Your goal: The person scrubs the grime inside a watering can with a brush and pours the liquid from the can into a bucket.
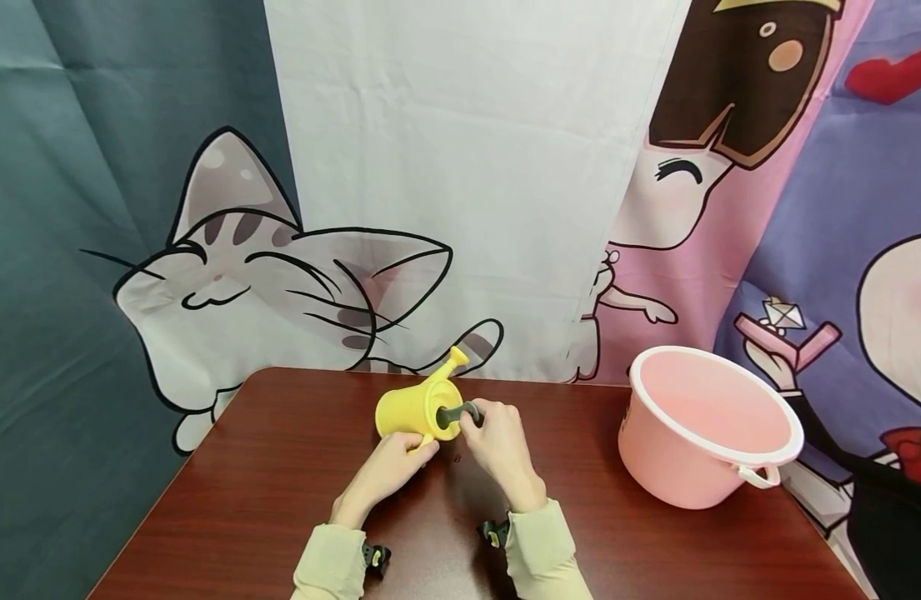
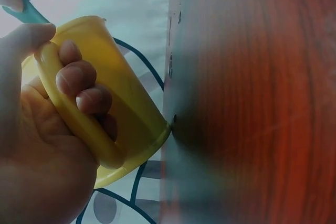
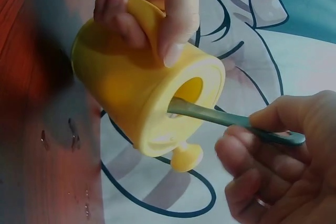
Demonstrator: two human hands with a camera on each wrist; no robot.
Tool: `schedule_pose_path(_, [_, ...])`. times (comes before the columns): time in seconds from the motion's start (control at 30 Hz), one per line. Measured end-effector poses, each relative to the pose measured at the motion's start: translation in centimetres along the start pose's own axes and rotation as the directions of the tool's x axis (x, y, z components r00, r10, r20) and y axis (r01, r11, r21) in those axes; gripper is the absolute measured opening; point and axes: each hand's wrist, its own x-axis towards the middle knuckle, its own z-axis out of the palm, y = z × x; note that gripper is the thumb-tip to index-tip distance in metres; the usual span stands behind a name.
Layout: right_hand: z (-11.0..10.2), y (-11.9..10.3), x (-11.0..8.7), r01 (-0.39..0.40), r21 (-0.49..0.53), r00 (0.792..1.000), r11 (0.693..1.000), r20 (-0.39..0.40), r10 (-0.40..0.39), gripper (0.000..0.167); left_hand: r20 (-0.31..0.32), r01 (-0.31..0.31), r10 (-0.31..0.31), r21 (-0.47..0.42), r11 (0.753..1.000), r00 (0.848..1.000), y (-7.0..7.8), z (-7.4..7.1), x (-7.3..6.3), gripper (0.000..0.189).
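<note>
A yellow toy watering can [image 1: 402,411] is tilted over the far part of the table, its spout rising at the back and its round top opening turned to the right. My left hand [image 1: 391,468] grips the can's handle, fingers wrapped round it in the left wrist view. My right hand [image 1: 503,442] pinches a slim dark green handle [image 3: 210,115] with a hole near its end. The other end of that tool goes in through the can's opening, where its head is hidden, so I cannot tell its kind.
A pink bucket [image 1: 666,454] with a white rim and side grip stands at the right of the brown table [image 1: 272,483]. Small water drops [image 3: 73,134] lie on the tabletop near the can. A cartoon-printed cloth [image 1: 460,167] hangs behind the table.
</note>
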Motion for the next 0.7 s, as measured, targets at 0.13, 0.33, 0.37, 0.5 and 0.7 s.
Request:
schedule_pose_path(0.13, [0.1,0.1,0.0,0.020,0.027,1.000,0.999,-0.002,-0.020,0.014,-0.005,-0.007,0.007,0.006,1.000,1.000,0.0,0.1,0.1,0.044])
schedule_pose_path(0.33, [0.4,0.7,0.0,0.031,0.013,0.999,0.999,0.015,-0.031,0.020,-0.008,-0.007,0.007,0.007,1.000,1.000,0.0,0.0,0.1,0.043])
schedule_pose_path(0.37, [0.6,0.9,0.0,0.038,0.005,0.999,0.999,0.020,-0.038,0.018,-0.007,-0.005,0.005,0.006,1.000,1.000,0.0,0.0,0.0,0.043])
schedule_pose_path(0.5, [1.3,1.3,-0.2,0.039,-0.007,0.996,0.999,0.077,-0.038,0.023,0.000,0.003,-0.003,0.003,1.000,1.000,0.0,0.0,0.0,0.044])
schedule_pose_path(0.7, [2.0,1.6,-0.3,0.084,0.013,0.984,0.996,0.158,-0.085,0.031,-0.005,-0.003,0.003,0.019,1.000,1.000,0.0,0.0,0.0,0.045])
